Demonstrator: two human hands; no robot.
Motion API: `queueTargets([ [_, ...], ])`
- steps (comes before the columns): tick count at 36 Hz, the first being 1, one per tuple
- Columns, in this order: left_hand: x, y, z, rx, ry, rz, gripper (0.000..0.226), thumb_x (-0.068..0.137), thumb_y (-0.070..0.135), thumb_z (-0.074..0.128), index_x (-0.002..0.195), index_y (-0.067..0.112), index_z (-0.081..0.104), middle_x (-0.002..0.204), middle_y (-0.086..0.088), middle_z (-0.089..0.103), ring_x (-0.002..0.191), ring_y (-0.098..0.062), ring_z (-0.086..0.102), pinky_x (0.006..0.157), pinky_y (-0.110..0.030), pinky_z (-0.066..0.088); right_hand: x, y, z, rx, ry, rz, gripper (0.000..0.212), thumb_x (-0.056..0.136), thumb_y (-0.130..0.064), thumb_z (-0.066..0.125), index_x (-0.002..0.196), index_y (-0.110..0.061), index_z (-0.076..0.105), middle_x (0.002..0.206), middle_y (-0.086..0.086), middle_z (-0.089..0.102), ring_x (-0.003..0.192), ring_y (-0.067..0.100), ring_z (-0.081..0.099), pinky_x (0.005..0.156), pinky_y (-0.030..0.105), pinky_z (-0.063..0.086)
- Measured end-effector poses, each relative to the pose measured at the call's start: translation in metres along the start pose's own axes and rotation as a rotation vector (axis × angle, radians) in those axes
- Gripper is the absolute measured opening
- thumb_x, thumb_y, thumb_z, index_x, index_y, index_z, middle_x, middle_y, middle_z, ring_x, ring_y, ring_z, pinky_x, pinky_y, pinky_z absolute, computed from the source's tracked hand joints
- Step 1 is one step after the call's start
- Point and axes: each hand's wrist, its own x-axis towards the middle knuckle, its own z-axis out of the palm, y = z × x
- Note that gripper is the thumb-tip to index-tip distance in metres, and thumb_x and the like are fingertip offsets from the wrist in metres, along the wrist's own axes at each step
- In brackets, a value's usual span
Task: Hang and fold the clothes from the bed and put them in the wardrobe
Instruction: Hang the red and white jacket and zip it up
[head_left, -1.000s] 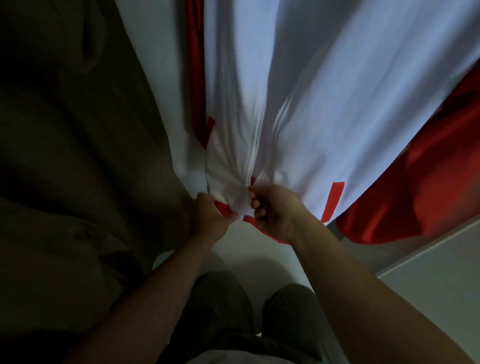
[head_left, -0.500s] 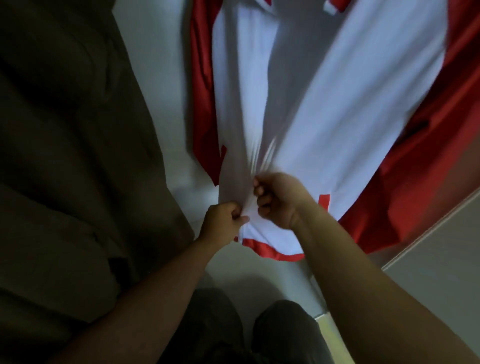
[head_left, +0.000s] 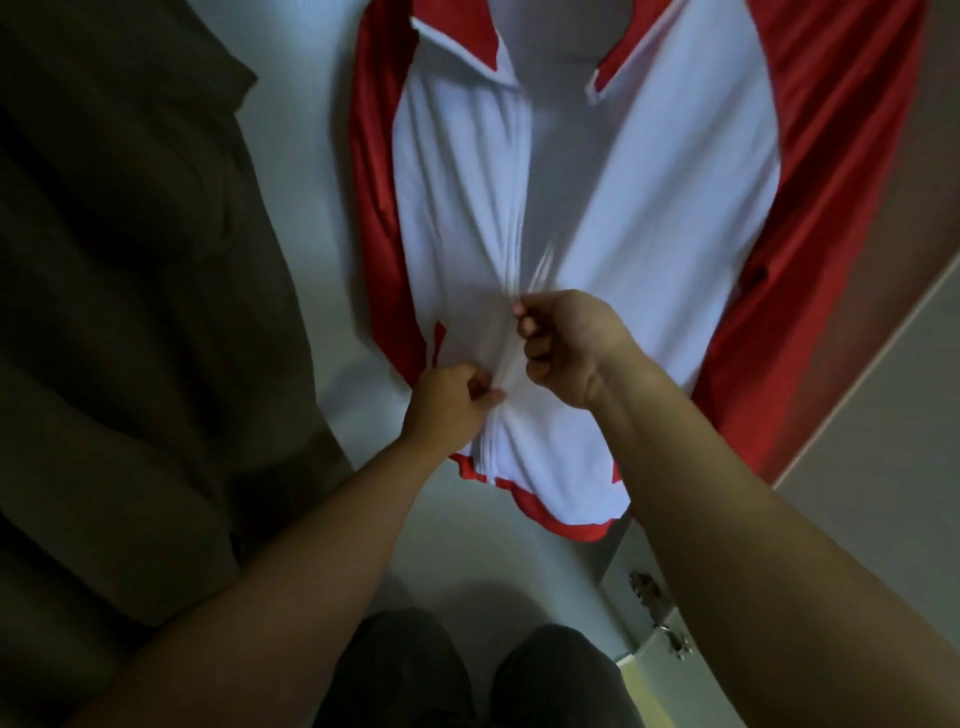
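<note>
A white jacket with red sleeves, collar and hem (head_left: 649, 218) hangs in front of me inside the wardrobe, its front open from the collar down to about mid-chest. My left hand (head_left: 449, 402) pinches the left front edge low down, just above the hem. My right hand (head_left: 566, 345) is closed on the zip line a little higher, where the two front edges meet. Below my hands the front is joined. The hanger and rail are out of view.
A dark olive garment (head_left: 119, 312) hangs at the left, close beside the jacket. The pale wardrobe back wall (head_left: 311, 171) shows between them. A wardrobe side panel with a metal hinge (head_left: 657, 608) stands at the lower right. My legs are below.
My view has tilted upward, so the collar now shows. My right hand has moved up the jacket's front from the hem, and the front edges are joined below it. My left hand stays low.
</note>
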Motion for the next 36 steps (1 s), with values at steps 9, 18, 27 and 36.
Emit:
queueTargets([
  [9, 0.019, 0.039, -0.003, -0.096, 0.143, 0.069, 0.027, 0.084, 0.036, 0.076, 0.071, 0.025, 0.056, 0.059, 0.011, 0.057, 0.062, -0.013, 0.057, 0.062, -0.027, 0.044, -0.011, -0.023, 0.009, -0.019, 0.016, -0.056, 0.028, 0.095, -0.012, 0.048, 0.069, -0.015, 0.056, 0.056, -0.003, 0.042, 0.037, 0.007, 0.025, 0.041, 0.019, 0.014],
  [18, 0.038, 0.073, -0.017, -0.202, 0.228, 0.119, 0.030, 0.081, 0.041, 0.074, 0.084, 0.012, 0.065, 0.071, 0.001, 0.067, 0.068, -0.014, 0.062, 0.067, -0.026, 0.050, -0.019, -0.044, 0.014, -0.038, 0.068, -0.164, 0.025, 0.090, -0.007, 0.052, 0.066, -0.011, 0.060, 0.052, -0.001, 0.045, 0.043, 0.011, 0.025, 0.041, 0.021, 0.019],
  [27, 0.042, 0.073, -0.026, -0.125, 0.231, 0.143, 0.024, 0.082, 0.036, 0.079, 0.081, 0.016, 0.065, 0.071, 0.006, 0.066, 0.068, -0.014, 0.060, 0.066, -0.026, 0.046, -0.027, -0.076, 0.022, -0.045, 0.118, -0.335, 0.020, 0.090, -0.013, 0.058, 0.071, -0.011, 0.065, 0.058, -0.001, 0.049, 0.043, 0.011, 0.032, 0.040, 0.023, 0.024],
  [36, 0.074, 0.101, -0.034, -0.132, 0.355, 0.264, 0.018, 0.087, 0.030, 0.072, 0.082, 0.017, 0.061, 0.069, 0.005, 0.063, 0.067, -0.018, 0.060, 0.065, -0.029, 0.048, -0.033, -0.105, 0.035, 0.007, 0.087, -0.383, 0.027, 0.096, -0.015, 0.053, 0.071, -0.010, 0.064, 0.055, -0.003, 0.047, 0.041, 0.009, 0.029, 0.039, 0.022, 0.021],
])
